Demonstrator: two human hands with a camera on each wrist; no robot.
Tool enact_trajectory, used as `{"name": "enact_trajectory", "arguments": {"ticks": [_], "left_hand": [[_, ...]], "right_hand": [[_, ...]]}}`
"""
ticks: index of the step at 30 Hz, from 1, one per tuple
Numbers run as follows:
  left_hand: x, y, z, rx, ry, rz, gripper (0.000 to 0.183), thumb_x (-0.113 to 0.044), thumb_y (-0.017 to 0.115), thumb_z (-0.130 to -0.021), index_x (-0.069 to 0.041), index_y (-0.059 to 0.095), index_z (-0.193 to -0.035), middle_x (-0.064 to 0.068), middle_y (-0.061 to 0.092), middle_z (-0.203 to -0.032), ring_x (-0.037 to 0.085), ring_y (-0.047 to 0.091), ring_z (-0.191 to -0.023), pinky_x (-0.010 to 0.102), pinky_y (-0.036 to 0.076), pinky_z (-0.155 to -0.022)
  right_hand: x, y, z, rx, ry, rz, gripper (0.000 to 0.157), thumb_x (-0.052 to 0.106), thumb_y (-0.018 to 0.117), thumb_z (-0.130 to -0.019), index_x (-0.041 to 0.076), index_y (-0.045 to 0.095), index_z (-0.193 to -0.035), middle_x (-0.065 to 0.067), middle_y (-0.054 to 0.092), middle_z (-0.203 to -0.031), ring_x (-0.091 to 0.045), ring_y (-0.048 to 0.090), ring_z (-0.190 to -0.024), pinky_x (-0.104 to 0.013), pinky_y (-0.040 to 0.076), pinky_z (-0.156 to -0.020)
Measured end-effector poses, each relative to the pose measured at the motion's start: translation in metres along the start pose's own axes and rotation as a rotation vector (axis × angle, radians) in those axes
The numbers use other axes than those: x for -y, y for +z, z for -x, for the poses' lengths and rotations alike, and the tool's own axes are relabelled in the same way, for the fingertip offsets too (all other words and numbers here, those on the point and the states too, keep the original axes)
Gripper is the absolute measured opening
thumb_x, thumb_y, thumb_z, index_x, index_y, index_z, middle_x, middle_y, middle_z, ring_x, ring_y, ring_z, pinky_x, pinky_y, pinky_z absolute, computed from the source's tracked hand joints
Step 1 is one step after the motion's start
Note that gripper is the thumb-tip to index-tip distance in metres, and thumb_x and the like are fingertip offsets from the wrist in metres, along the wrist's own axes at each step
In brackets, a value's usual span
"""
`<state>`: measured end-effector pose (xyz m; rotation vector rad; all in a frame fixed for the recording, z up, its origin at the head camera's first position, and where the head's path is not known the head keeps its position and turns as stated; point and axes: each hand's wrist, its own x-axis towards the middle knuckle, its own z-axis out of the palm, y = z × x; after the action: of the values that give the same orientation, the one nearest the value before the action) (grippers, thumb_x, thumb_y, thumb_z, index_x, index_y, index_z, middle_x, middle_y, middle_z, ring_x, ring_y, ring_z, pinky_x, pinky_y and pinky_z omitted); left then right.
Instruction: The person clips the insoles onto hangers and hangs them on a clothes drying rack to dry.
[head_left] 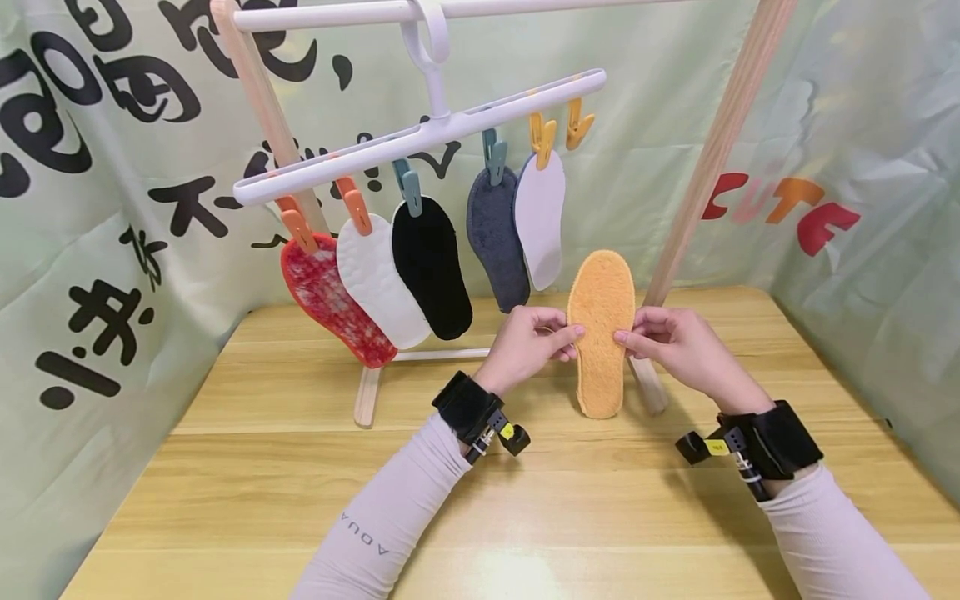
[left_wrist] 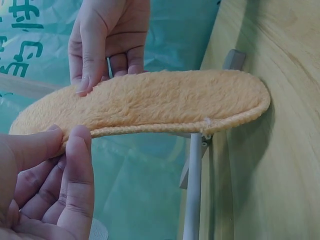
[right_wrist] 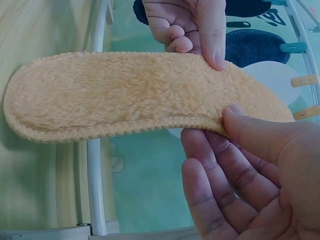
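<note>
A fuzzy orange insole stands upright over the wooden table, held between both hands. My left hand pinches its left edge, thumb on the front face and fingers behind. On the opposite edge my right hand pinches it the same way. In the left wrist view the insole shows its plush face and stitched rim, its heel end close to the tabletop. The right wrist view has both thumbs on the plush side of the insole.
A white hanger hangs from a rack bar. Clips hold a red insole, white insole, black insole, dark grey insole and pale lilac insole. A yellow clip at its right end holds nothing. Wooden rack legs flank it.
</note>
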<state>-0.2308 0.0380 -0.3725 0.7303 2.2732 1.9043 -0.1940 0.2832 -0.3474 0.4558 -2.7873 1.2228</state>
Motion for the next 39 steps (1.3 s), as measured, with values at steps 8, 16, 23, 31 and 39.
{"name": "enact_trajectory", "arguments": {"ticks": [8,16,23,31,39], "left_hand": [[-0.003,-0.003,-0.002,-0.004,0.019,-0.009,0.013,-0.013,0.077,-0.101,-0.001,0.079,-0.095,0.012,0.079,-0.081,0.038,0.079,-0.08,0.038,0.067,-0.074],[-0.009,-0.009,-0.007,-0.027,0.067,-0.028,0.014,-0.012,0.077,-0.101,0.001,0.078,-0.096,0.017,0.08,-0.082,0.029,0.079,-0.074,0.048,0.067,-0.076],[-0.014,-0.018,-0.012,-0.062,0.111,-0.078,0.016,-0.015,0.077,-0.101,0.0,0.079,-0.096,0.014,0.079,-0.08,0.018,0.077,-0.069,0.034,0.066,-0.071],[-0.019,-0.025,-0.016,-0.092,0.099,-0.098,0.016,-0.016,0.078,-0.101,-0.001,0.079,-0.095,0.014,0.079,-0.08,0.014,0.076,-0.068,0.029,0.065,-0.072],[-0.026,-0.03,-0.021,-0.106,0.109,-0.119,0.017,-0.017,0.077,-0.101,-0.002,0.079,-0.094,0.013,0.078,-0.078,0.021,0.077,-0.07,0.027,0.064,-0.071]], "right_hand": [[0.004,-0.004,-0.004,0.011,0.014,-0.005,0.021,0.025,0.074,-0.104,0.005,0.072,-0.099,0.004,0.077,-0.083,-0.002,0.069,-0.076,-0.019,0.052,-0.073],[0.012,-0.011,-0.014,0.02,0.021,-0.007,0.025,0.03,0.074,-0.104,0.005,0.071,-0.103,-0.005,0.077,-0.092,-0.004,0.071,-0.078,-0.021,0.051,-0.072],[0.026,-0.022,-0.031,-0.036,-0.023,-0.028,0.034,0.027,0.072,-0.105,0.002,0.067,-0.127,-0.016,0.077,-0.112,0.002,0.07,-0.085,-0.017,0.055,-0.075],[0.058,-0.043,-0.057,-0.041,0.014,-0.011,0.059,0.047,0.066,-0.106,0.009,0.056,-0.149,-0.017,0.067,-0.137,-0.011,0.069,-0.108,-0.014,0.054,-0.081],[0.081,-0.057,-0.076,-0.041,-0.013,-0.039,0.064,0.05,0.063,-0.107,0.012,0.05,-0.157,-0.014,0.063,-0.143,-0.007,0.068,-0.111,-0.013,0.053,-0.087]]}}
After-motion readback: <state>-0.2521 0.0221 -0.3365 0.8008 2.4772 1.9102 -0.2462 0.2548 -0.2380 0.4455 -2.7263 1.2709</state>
